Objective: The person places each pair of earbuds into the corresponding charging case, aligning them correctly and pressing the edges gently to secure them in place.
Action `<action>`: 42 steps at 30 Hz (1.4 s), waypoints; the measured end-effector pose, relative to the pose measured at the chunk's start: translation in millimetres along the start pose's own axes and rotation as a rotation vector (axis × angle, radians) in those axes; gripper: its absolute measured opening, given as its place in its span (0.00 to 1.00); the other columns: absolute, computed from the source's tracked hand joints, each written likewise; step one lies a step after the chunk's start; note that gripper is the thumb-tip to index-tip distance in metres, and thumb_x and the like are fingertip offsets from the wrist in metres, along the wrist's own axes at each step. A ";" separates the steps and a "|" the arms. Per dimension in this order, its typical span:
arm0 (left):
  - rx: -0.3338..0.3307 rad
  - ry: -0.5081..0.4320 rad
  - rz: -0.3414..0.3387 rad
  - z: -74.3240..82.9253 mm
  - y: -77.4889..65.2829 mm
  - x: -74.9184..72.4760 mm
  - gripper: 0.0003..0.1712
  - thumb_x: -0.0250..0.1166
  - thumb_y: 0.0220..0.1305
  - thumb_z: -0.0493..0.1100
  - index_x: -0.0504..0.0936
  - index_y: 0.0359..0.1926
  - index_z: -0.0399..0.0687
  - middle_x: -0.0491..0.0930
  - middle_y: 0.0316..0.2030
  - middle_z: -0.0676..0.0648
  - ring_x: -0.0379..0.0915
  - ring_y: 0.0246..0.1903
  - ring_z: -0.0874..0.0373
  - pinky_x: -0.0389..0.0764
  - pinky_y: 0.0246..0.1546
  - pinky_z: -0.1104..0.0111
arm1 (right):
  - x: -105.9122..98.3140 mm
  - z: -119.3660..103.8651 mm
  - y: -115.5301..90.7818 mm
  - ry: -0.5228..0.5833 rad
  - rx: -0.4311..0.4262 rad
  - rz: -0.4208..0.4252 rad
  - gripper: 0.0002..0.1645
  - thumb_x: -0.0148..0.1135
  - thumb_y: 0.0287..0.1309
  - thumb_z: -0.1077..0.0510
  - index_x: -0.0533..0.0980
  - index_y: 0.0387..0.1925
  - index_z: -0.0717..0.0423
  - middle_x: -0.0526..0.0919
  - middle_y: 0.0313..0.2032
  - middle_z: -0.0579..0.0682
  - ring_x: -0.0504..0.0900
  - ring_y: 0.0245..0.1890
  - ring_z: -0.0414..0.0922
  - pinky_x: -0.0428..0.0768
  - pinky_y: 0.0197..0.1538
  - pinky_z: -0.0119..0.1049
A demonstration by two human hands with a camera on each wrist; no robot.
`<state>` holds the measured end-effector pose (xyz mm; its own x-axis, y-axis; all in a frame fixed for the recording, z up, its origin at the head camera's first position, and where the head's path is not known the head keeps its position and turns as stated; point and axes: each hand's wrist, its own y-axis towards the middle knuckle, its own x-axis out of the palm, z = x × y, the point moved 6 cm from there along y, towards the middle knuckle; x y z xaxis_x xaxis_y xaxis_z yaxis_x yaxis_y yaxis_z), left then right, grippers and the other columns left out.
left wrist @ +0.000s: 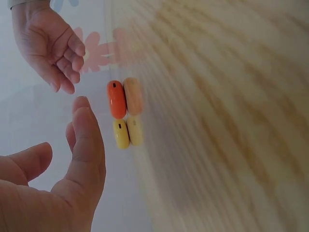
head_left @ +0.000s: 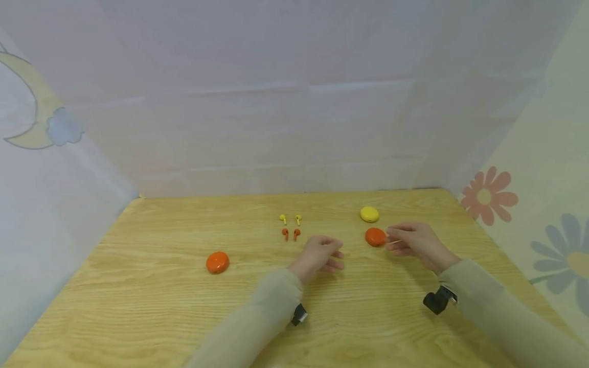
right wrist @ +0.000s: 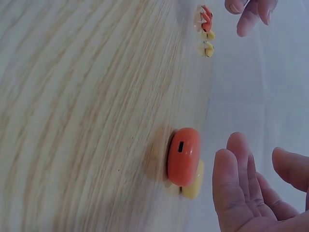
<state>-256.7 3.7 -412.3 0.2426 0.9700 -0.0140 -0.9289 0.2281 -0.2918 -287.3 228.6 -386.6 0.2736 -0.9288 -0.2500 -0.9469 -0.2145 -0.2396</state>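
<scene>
My right hand [head_left: 420, 244] hovers just right of a round orange earbud case [head_left: 376, 236], fingers relaxed and holding nothing. In the right wrist view a small dark port shows on the side of this orange case [right wrist: 184, 157], with the fingertips apart from it. Behind it lies a yellow earbud case [head_left: 369, 214]. My left hand [head_left: 317, 257] is over the middle of the table, its fingers loosely bent around nothing. Nearest to it, a pair of orange earbuds [head_left: 296, 234] lies on the wood, with a pair of yellow earbuds [head_left: 298, 219] just behind.
Another round orange case [head_left: 217, 262] sits on the left part of the wooden table [head_left: 138, 301]. A pale cloth wall [head_left: 285, 128] rises at the table's back edge, and printed side walls with a moon and flowers stand left and right.
</scene>
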 end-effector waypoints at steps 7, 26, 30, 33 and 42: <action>0.000 -0.020 0.000 -2.4 4.4 11.8 0.18 0.57 0.73 0.43 0.75 0.55 0.33 0.82 0.39 0.39 0.84 0.30 0.51 0.82 0.28 0.70 | -4.4 3.6 1.1 -0.005 0.011 0.001 0.35 0.53 0.72 0.56 0.56 0.65 0.81 0.84 0.38 0.51 0.86 0.34 0.42 0.83 0.42 0.38; -0.034 -0.030 0.004 -1.9 20.4 29.0 0.17 0.58 0.71 0.41 0.76 0.56 0.35 0.82 0.35 0.41 0.85 0.32 0.49 0.83 0.30 0.68 | -10.0 13.2 11.1 -0.009 0.050 0.014 0.35 0.53 0.71 0.56 0.57 0.64 0.81 0.84 0.37 0.50 0.86 0.34 0.42 0.83 0.41 0.37; -0.038 -0.039 0.012 -1.3 25.1 33.0 0.18 0.59 0.70 0.40 0.76 0.57 0.36 0.82 0.36 0.40 0.85 0.33 0.49 0.83 0.30 0.67 | -10.4 16.4 14.1 -0.002 0.065 0.004 0.35 0.53 0.71 0.56 0.57 0.64 0.81 0.84 0.39 0.52 0.86 0.35 0.42 0.83 0.43 0.37; -0.049 -0.054 0.026 -0.7 28.1 35.6 0.18 0.60 0.69 0.39 0.76 0.57 0.36 0.82 0.36 0.40 0.85 0.34 0.47 0.83 0.30 0.67 | -11.2 19.1 16.8 0.006 0.082 0.001 0.35 0.53 0.71 0.57 0.57 0.65 0.81 0.84 0.39 0.52 0.86 0.35 0.42 0.83 0.43 0.38; -0.131 -0.096 0.081 -2.6 39.5 43.6 0.19 0.61 0.67 0.34 0.76 0.58 0.39 0.84 0.37 0.39 0.85 0.36 0.46 0.83 0.29 0.68 | -13.8 26.2 22.7 0.003 0.124 -0.016 0.35 0.54 0.70 0.56 0.57 0.64 0.81 0.85 0.36 0.50 0.85 0.32 0.42 0.83 0.39 0.36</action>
<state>-282.1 54.8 -426.9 0.1345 0.9898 0.0468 -0.8983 0.1417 -0.4160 -308.2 244.5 -413.2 0.2881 -0.9265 -0.2420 -0.9142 -0.1909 -0.3574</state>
